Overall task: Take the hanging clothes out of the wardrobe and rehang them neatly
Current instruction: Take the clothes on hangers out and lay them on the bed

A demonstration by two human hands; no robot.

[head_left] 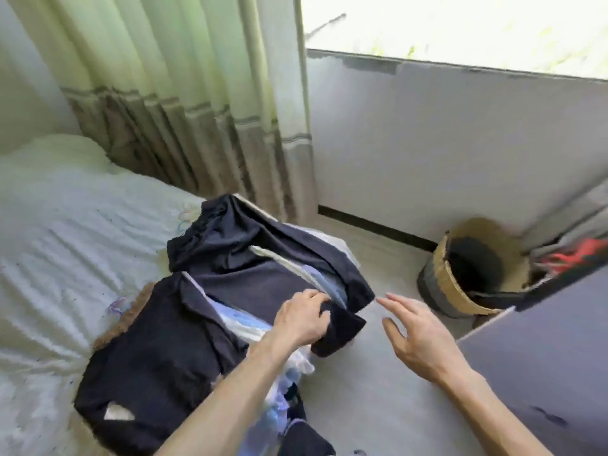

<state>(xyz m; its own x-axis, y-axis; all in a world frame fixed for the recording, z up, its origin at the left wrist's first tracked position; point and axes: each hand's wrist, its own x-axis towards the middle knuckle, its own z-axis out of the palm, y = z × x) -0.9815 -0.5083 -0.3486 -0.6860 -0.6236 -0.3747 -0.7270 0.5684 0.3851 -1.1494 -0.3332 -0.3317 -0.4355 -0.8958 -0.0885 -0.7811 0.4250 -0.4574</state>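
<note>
While on a white bed (65, 241) by the curtain (197, 110), dark clothes (154, 357) in grip of left hand (301, 319) (right hand (418, 337) wide).

I see the pile of clothes (197, 324) heaped on the near corner of the bed (49, 241), overhanging its edge on the floor side. Most of it is dark navy. The uppermost shiny navy garment (243, 235) is crumpled and folded back on itself, with a pale strip along one seam. Below it a matte navy garment (253, 284) lies fairly flat; its thick end juts past the bed edge, where my left hand (301, 320) grips it. A pale blue and white garment (245, 324) is sandwiched between the layers and trails down under my forearm. The lowest dark garment (148, 373) shows brown fuzzy trim (128, 324) and a white patch (119, 414).
</note>
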